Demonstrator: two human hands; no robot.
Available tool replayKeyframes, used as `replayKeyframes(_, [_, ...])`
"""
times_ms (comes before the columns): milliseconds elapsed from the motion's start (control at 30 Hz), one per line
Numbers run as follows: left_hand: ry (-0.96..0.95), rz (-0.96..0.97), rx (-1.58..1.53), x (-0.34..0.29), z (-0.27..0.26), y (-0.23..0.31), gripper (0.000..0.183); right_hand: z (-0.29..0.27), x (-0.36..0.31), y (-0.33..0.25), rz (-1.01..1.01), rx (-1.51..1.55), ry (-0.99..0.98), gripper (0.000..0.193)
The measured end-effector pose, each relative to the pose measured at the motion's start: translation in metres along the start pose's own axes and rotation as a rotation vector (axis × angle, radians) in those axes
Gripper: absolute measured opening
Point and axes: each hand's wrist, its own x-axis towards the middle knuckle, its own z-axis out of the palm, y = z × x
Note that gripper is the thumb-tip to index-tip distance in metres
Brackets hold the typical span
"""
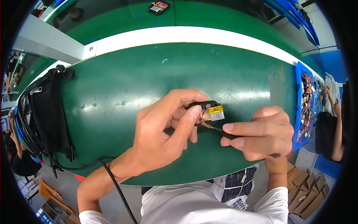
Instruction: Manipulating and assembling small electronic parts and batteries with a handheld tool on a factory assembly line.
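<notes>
My left hand [164,130] pinches a small black electronic device [203,106] between thumb and fingers, above the green tabletop. A red circuit board partly shows inside the device's open casing. On its right side sits a silver battery cell [217,113] with yellow tape along its upper edge. My right hand [264,130] grips dark tweezers [231,136] from the right, their slim metal tip at the device's lower edge near the board. Whether the tip touches a part is too small to tell.
A black mesh bag [46,112] with a zip and cables lies at the table's left. One black cable [117,186] crosses my left forearm. At the right edge stands a blue tray [299,112] full of small wired parts. Beyond the white rail [179,35], another device [159,7] lies on green.
</notes>
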Motion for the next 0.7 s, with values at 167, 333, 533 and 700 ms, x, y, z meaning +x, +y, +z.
replayKeyframes(167, [0.011,-0.048,-0.134,0.0,0.001,0.0,0.025,0.001,0.0,-0.006,-0.053,-0.058,-0.029,0.024])
replayKeyframes(333, [-0.089,0.107,-0.051,0.004,-0.003,-0.005,0.031,0.002,-0.003,-0.004,-0.125,-0.104,-0.014,0.024])
replayKeyframes(533, [-0.094,0.041,-0.067,0.002,-0.003,0.001,0.03,0.001,-0.004,-0.011,-0.079,-0.113,-0.034,0.022])
replayKeyframes(700, [-0.083,0.054,-0.037,0.002,-0.002,0.001,0.03,0.003,-0.008,-0.01,-0.061,-0.117,0.002,0.031])
